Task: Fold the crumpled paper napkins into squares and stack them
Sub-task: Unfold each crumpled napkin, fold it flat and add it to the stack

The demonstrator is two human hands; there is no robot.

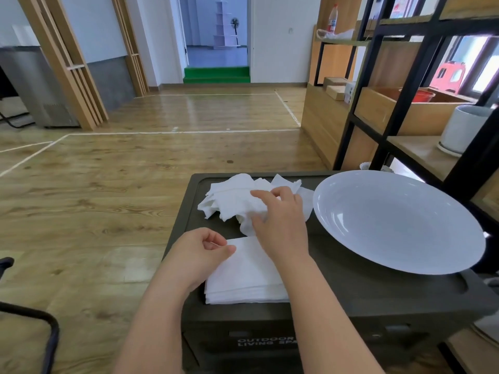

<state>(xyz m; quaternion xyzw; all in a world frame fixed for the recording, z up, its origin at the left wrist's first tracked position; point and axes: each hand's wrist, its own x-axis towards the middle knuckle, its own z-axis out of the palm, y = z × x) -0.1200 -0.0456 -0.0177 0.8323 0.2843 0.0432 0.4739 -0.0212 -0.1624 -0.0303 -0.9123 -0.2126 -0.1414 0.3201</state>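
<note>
**Napkins: folded stack at near edge, crumpled pile behind it**

Crumpled napkins heaped at far left of the box lid; heap's long axis running left to right, ragged corners pointing toward the plate. Folded stack lying flat at near left edge of the lid, several layers visible along its near edge, squared to that edge, no clear long axis. Stack and heap apart, a strip of dark lid between them on the left.

Right hand reaching over the stack onto the heap; thumb and fingers curled into the near right part of the heap, gripping crumpled napkin. Left hand resting at the stack's far left corner, fingers curled, thumb and forefinger closed together; whether a napkin edge sits between them not determinable.

Surface: dark plastic storage box with raised rim, white lettering on its front face partly hidden by the right forearm.

Adjacent: large white plate on the right of the lid, just beside the heap, overhanging the lid's right side.

Surroundings: wood-pattern floor with white lines; black-framed shelving at right holding a white cylindrical container; green step at a far doorway.
</note>
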